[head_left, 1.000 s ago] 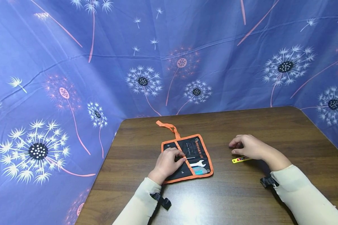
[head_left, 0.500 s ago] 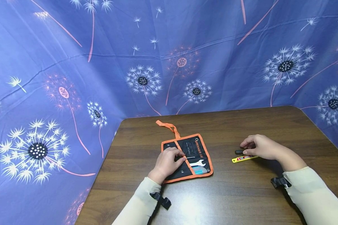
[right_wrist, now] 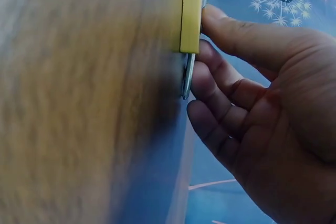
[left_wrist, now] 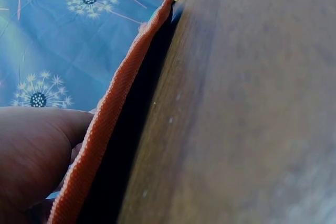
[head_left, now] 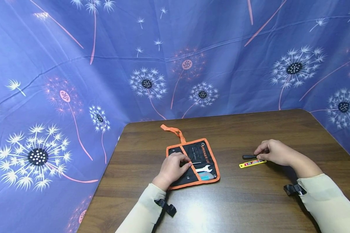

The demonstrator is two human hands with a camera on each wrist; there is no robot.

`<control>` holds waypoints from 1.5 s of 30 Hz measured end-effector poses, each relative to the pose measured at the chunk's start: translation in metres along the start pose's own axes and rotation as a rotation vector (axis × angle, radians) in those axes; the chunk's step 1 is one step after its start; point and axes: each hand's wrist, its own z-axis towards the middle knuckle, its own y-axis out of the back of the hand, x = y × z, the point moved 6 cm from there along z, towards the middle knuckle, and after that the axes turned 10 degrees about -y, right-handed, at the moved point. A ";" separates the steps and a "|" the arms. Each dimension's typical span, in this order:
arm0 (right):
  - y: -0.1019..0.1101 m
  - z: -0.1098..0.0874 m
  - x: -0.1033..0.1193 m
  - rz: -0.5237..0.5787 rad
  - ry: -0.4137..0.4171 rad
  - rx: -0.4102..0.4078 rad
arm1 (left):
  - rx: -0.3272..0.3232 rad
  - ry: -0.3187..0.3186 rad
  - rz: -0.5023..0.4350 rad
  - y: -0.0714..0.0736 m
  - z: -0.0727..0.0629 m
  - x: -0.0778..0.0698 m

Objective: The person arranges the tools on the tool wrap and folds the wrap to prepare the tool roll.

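My left hand (head_left: 172, 169) rests over the black tool pouch (head_left: 202, 149) with orange trim, thumb and forefinger pinching at its orange pocket band. Out of the pocket show a thin metal shaft (head_left: 197, 162), an open-end wrench (head_left: 205, 169) and a light blue and grey tool (head_left: 207, 176). On the right, my right hand (head_left: 277, 152) pinches a screwdriver at its metal shaft (right_wrist: 188, 77); its black handle (head_left: 249, 157) points left. Beside it lies a flat yellow strip (head_left: 252, 163) with a red label and a hole in one end. The yellow strip partly hides the screwdriver in the right wrist view.
Pouch, screwdriver and strip are on a brown wooden table (head_left: 221, 204). An orange strap (head_left: 173, 130) trails from the pouch's far edge. A blue dandelion-print cloth (head_left: 236, 81) hangs behind and to the left of the table.
My right hand has shifted right along the screwdriver, uncovering its black handle and more of the yellow strip. My left hand and the pouch have stayed in place.
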 end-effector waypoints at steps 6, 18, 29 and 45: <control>-0.001 0.001 -0.002 -0.008 -0.001 -0.015 | 0.009 0.004 -0.024 -0.001 -0.001 0.003; -0.002 0.002 -0.005 -0.001 -0.033 -0.020 | 0.027 0.005 -0.150 0.002 0.002 0.010; -0.001 0.002 -0.003 0.005 -0.031 -0.035 | 0.039 -0.001 -0.171 0.012 0.008 0.024; -0.002 0.003 -0.006 0.009 -0.044 -0.041 | 0.141 -0.055 -0.130 0.004 0.019 0.033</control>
